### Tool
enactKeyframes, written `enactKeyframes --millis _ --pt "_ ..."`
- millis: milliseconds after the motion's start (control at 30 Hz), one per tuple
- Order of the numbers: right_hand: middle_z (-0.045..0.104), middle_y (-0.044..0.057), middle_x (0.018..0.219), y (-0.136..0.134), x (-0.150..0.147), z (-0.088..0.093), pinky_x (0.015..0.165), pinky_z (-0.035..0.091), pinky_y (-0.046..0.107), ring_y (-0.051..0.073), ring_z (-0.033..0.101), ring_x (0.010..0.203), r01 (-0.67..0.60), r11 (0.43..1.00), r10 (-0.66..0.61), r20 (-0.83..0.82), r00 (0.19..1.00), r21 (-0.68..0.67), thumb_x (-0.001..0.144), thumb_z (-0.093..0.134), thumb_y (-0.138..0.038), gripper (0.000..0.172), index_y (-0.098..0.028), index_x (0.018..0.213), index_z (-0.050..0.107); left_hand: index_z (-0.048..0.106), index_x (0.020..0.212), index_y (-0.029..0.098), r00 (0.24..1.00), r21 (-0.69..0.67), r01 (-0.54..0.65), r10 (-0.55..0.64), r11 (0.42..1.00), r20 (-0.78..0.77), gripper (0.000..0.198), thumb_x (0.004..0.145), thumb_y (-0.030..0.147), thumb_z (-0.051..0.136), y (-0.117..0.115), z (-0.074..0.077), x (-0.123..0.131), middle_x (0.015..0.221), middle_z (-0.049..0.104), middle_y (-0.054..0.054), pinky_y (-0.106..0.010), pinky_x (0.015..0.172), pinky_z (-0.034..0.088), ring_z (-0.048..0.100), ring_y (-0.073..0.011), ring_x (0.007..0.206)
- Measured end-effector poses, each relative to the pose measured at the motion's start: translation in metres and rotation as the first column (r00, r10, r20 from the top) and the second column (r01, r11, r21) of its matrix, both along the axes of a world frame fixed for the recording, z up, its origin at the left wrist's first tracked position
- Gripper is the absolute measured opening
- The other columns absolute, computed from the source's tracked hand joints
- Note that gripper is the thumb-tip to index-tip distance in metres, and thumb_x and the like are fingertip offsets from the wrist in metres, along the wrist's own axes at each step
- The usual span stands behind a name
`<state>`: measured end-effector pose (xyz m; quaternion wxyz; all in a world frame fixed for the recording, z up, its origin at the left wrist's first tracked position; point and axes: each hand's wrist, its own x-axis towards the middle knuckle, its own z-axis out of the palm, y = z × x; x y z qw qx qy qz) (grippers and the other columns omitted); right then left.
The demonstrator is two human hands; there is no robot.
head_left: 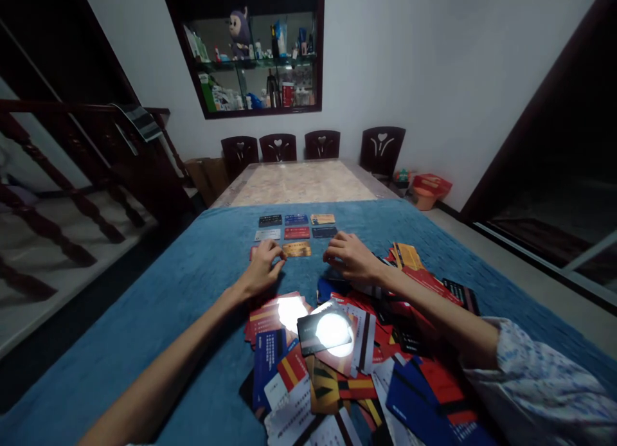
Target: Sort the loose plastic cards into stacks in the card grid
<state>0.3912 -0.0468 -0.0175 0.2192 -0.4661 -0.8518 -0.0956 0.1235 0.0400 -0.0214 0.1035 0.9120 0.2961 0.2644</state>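
My left hand (pixel 264 266) is low over the front row of laid-out cards, covering most of a red card (pixel 252 253). Its thumb and forefinger are a little apart, beside the left end of a gold card (pixel 297 249). Bent fingers, slightly spread and with nothing visible in them, mark my right hand (pixel 353 256), just right of the front row. Behind lie a silver card (pixel 267 234), a red card (pixel 297 232), a dark blue card (pixel 324 232), a black card (pixel 270 220), a blue card (pixel 295 219) and a yellow card (pixel 322 219).
A loose heap of mixed cards (pixel 340 388) spreads close to me, under my right forearm. Two bright glare spots fall on it. Blue cloth (pixel 202 292) covers the near table. Several chairs (pixel 322 144) stand at its far end, below a wall shelf (pixel 260 62).
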Motion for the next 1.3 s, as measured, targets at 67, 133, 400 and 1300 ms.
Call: enactKeyframes --millis 67,133,400,1300 --pt "0.067 0.006 0.088 -0.015 0.001 -0.005 0.075 0.030 0.034 0.021 0.049 0.092 -0.010 1.000 0.011 -0.028 1.000 0.019 0.091 0.058 -0.017 0.011 -0.021 0.091 0.068 0.061 0.086 0.018 0.999 -0.013 0.046 -0.046 0.999 -0.002 0.009 0.087 0.016 0.052 -0.015 -0.002 0.003 0.104 0.056 -0.007 -0.041 0.094 0.040 0.053 -0.0222 0.103" --pt "0.067 0.006 0.088 -0.029 0.001 -0.009 0.075 0.031 0.034 0.021 0.049 0.092 -0.024 0.999 0.026 -0.046 0.999 0.040 0.093 0.056 -0.018 0.012 -0.020 0.089 0.067 0.061 0.087 0.018 0.997 -0.020 0.074 -0.074 0.997 -0.015 0.010 0.087 0.015 0.052 -0.029 -0.003 0.006 0.104 0.057 -0.007 -0.041 0.093 0.040 0.053 -0.0224 0.103" --pt "0.065 0.005 0.081 -0.061 0.001 -0.018 0.075 0.034 0.035 0.020 0.049 0.087 -0.048 0.986 0.068 -0.125 0.990 0.163 0.095 0.056 -0.021 0.013 -0.020 0.087 0.065 0.060 0.087 0.019 0.994 0.004 0.101 -0.101 0.995 -0.042 0.009 0.089 0.015 0.053 -0.066 0.005 0.012 0.104 0.058 -0.006 -0.041 0.089 0.037 0.053 -0.0221 0.101" --pt "0.067 0.014 0.114 -0.089 -0.014 -0.019 0.094 0.041 0.048 0.028 0.048 0.108 -0.304 0.951 0.293 -0.170 0.941 -0.046 0.084 0.065 -0.053 0.049 -0.018 0.119 0.065 0.057 0.118 0.021 0.918 -0.122 0.306 -0.326 0.944 -0.227 0.047 0.077 0.040 0.068 -0.115 0.014 -0.011 0.112 0.059 -0.010 -0.047 0.093 0.036 0.048 -0.0275 0.103"
